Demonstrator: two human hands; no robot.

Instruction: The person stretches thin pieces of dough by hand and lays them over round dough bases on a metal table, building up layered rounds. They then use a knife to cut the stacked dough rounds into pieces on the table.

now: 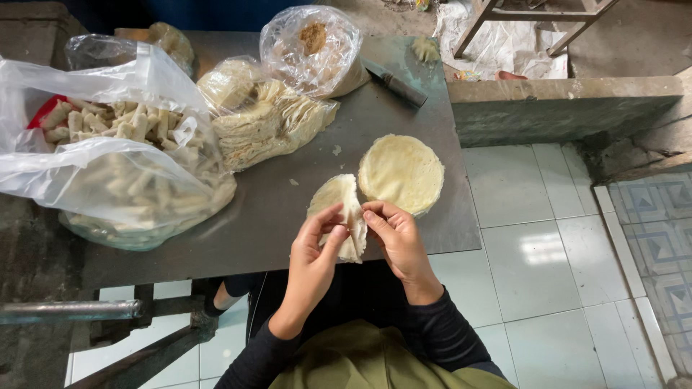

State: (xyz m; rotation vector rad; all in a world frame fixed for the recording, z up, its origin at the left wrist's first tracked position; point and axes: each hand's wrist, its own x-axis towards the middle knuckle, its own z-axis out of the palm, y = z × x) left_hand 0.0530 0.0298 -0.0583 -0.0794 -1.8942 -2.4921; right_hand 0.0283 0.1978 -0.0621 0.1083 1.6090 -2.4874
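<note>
Both my hands hold one thin pale wrapper sheet [344, 205] above the near edge of a dark metal table [288, 209]. My left hand [313, 252] pinches its left side with thumb and fingers. My right hand [395, 238] grips its right fold. The sheet is partly folded and droops between them. A round stack of flat wrappers [402, 173] lies on the table just beyond my right hand.
A big clear bag of rolled pieces [122, 166] fills the table's left. Bags of folded wrappers [263, 119] and a bag with brown filling [313, 47] sit behind. A dark knife [395, 83] lies at the back right. Pale floor tiles [533, 252] lie to the right.
</note>
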